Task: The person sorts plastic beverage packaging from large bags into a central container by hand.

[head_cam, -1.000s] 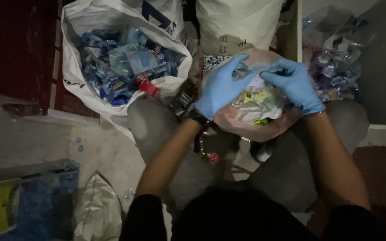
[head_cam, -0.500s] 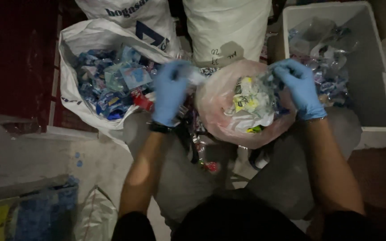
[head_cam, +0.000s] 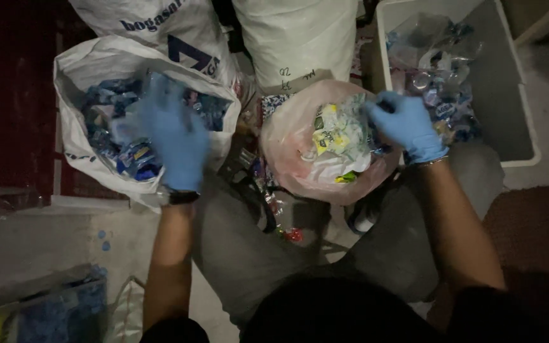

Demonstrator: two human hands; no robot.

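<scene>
Blue gloves point(head_cam: 408, 124), pink translucent bag point(head_cam: 287, 143) (yellow-green wrappers inside), white sack point(head_cam: 71, 70), grey bin point(head_cam: 506, 82).

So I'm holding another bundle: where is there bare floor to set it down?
Bare patches: grey floor below the white sack of blue wrappers, and right of the grey bin. Crowded between the knees, under the pink bag. The left hand is over the sack; the right hand grips the bag.
</scene>
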